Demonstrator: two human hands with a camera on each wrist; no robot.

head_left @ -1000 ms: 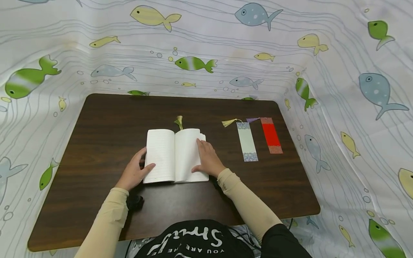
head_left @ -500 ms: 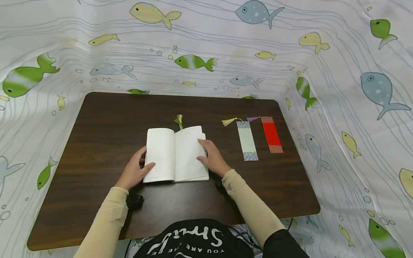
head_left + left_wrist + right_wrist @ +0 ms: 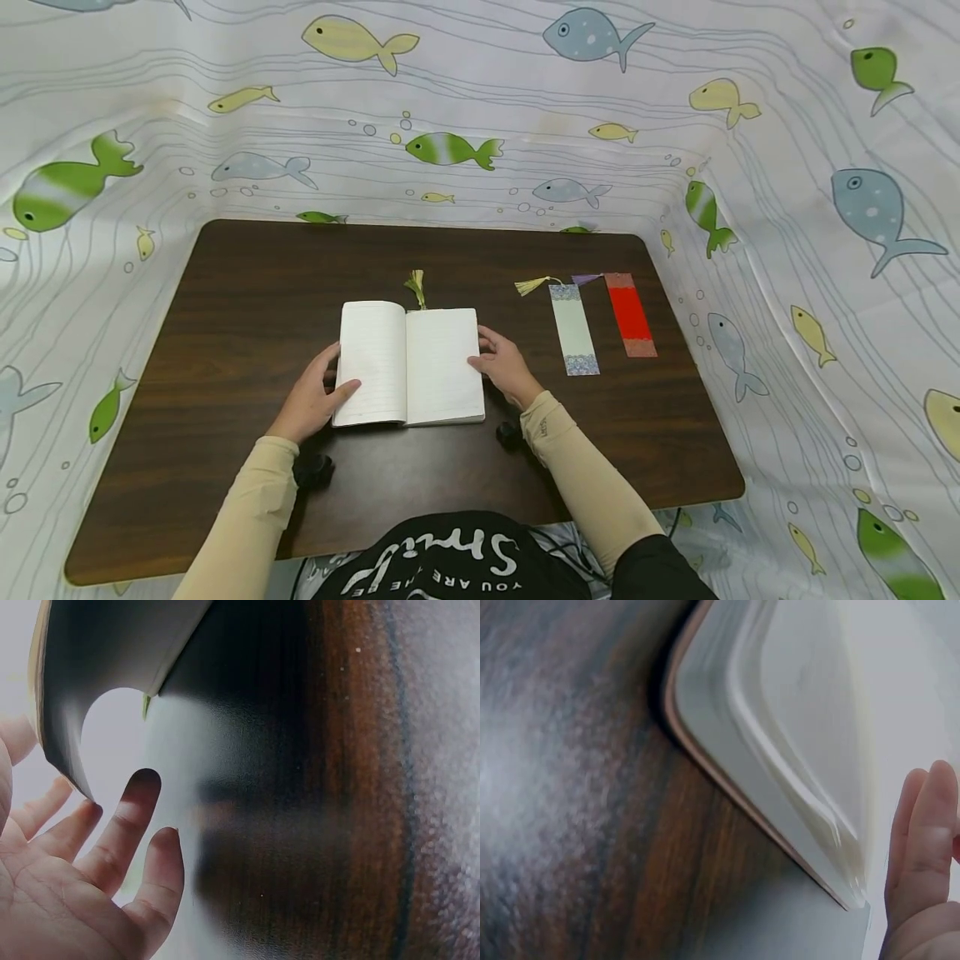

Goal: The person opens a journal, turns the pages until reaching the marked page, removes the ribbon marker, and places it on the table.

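Observation:
An open notebook [image 3: 442, 367] with lined white pages lies on the brown table. My left hand [image 3: 313, 396] grips its left side, thumb over the page edge; the left wrist view shows several fingertips [image 3: 141, 787] under the dark cover [image 3: 105, 652], which is raised off the table. At the right edge my right hand [image 3: 508, 364] has its thumb on the page edge and its fingers just beyond it. Slightly curved pages [image 3: 795, 780] show in the right wrist view beside two fingers [image 3: 930, 825]. A green tassel [image 3: 417, 287] sticks out at the notebook's top.
A pale green bookmark [image 3: 574, 329] with a yellow tassel [image 3: 531, 286] and a red bookmark [image 3: 631, 312] with a purple tassel [image 3: 586, 280] lie to the right. Fish-patterned cloth [image 3: 480, 100] surrounds the table [image 3: 247, 283].
The right hand has drawn back from over the right page to the notebook's right edge. The slightly raised, uneven right leaf has been replaced by an even, lined page. The left hand stays put.

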